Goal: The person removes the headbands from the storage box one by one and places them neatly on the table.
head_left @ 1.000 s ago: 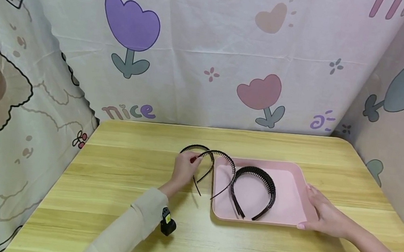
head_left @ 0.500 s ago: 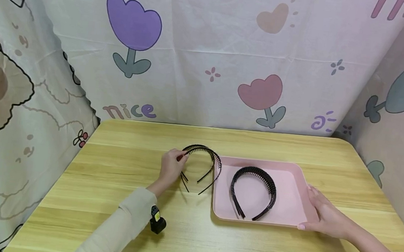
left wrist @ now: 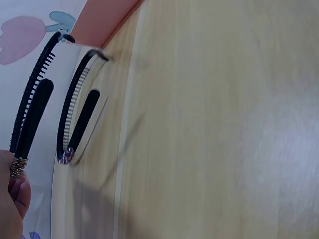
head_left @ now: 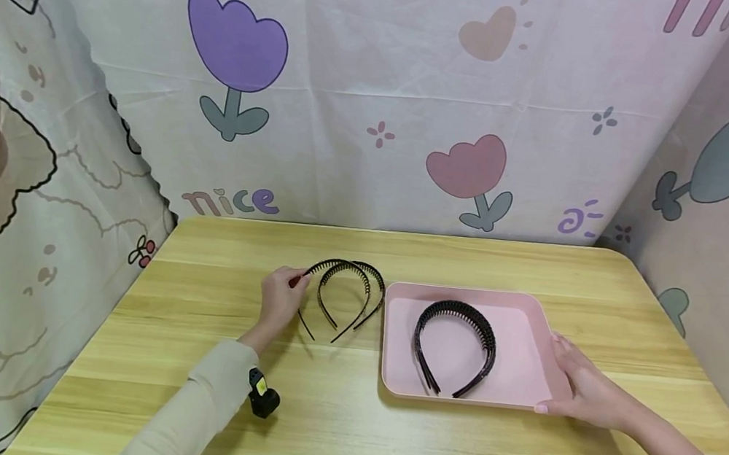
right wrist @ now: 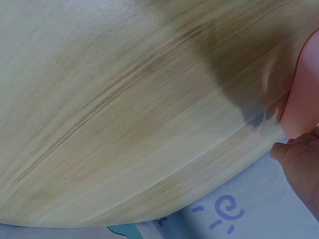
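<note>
My left hand (head_left: pixel 281 299) pinches one end of a thin black toothed headband (left wrist: pixel 34 117) left of the tray. A glittery band shows near that end in the left wrist view. Another black headband (left wrist: pixel 84 119) is on the table behind it, and the two arcs overlap in the head view. My right hand (head_left: pixel 593 389) grips the right end of a pink rectangular tray (head_left: pixel 527 346), thumb at the front corner and fingers along the side. Inside the tray lies a nested bundle of black headbands (head_left: pixel 489 335), their open ends toward me.
The wooden table (head_left: pixel 194 357) reaches back to a white curtain (head_left: pixel 353 72) printed with flowers. A second curtain side (head_left: pixel 719 240) borders the right edge. A small black device (head_left: pixel 264 396) is strapped at my left wrist.
My left hand has moved left with its headband, away from over the tray and across the other headband. The right hand, tray and bundle have stayed in place.
</note>
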### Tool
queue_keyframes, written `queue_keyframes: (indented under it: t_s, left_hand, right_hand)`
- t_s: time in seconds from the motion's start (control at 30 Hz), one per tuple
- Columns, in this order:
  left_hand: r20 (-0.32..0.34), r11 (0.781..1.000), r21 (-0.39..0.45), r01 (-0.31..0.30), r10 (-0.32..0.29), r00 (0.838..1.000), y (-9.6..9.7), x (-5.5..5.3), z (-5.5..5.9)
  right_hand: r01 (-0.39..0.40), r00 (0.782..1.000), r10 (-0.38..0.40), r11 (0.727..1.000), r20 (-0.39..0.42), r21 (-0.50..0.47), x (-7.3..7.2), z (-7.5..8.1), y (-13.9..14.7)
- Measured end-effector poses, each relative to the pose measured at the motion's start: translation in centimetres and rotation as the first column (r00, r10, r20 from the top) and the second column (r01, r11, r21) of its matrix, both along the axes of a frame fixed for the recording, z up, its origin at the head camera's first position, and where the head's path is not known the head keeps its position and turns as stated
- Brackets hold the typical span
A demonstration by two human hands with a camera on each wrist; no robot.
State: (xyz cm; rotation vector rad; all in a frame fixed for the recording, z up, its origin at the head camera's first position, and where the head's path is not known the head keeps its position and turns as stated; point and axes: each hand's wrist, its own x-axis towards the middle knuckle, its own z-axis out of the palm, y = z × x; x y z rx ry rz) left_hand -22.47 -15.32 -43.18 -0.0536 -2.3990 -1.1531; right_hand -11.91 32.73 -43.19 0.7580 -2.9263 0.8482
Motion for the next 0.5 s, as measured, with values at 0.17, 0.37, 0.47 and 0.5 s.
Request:
queue_keyframes:
  t_s: [0.17, 0.37, 0.47, 0.5]
  left_hand:
    - [0.001, 1.000, -0.005, -0.031, 0.031, 1.000, -1.0, -0.4, 0.0]
    - [0.028, 0.998, -0.010, -0.063, 0.064, 0.998, -2.2, -0.6, 0.4]
    - [0.030, 0.996, -0.029, -0.083, 0.083, 0.996, -2.9, -0.7, 0.2]
    - [0.030, 0.996, -0.030, -0.087, 0.088, 0.996, -3.1, -0.8, 0.2]
  right_hand:
    - [0.003, 1.000, -0.003, 1.000, 0.005, 0.006, 0.0, 0.1, 0.0]
    - [0.004, 1.000, -0.004, 1.000, 0.011, 0.003, 0.0, 0.1, 0.0]
    - [0.004, 1.000, -0.004, 1.000, 0.013, 0.002, 0.0, 0.1, 0.0]
    - [0.004, 1.000, -0.004, 1.000, 0.014, 0.002, 0.0, 0.1, 0.0]
